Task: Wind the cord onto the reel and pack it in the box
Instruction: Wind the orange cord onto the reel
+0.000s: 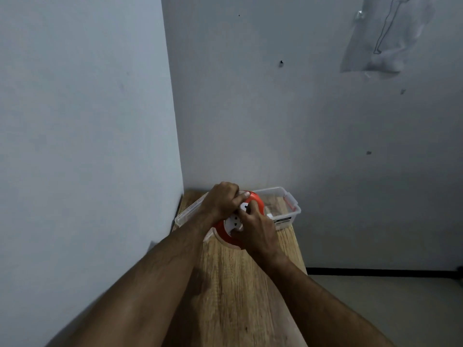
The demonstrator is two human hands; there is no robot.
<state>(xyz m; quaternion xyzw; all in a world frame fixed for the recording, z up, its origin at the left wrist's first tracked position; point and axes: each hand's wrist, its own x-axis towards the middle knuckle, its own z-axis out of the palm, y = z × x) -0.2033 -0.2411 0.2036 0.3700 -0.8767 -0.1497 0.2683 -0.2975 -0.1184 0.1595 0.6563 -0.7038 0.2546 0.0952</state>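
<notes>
Gripping the orange reel at the far end of the table, the left hand curls its fingers over the rim while the right hand pinches at the white hub. It looks rigid, light and smooth, best held by the rim. The clear box sits just behind; the cord itself cannot be made out.

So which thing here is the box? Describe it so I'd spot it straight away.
Follow the wooden table to its far end in the corner of the walls. Behind the two hands on the orange reel sits the box: clear plastic, open-topped, the only see-through thing there.
</notes>
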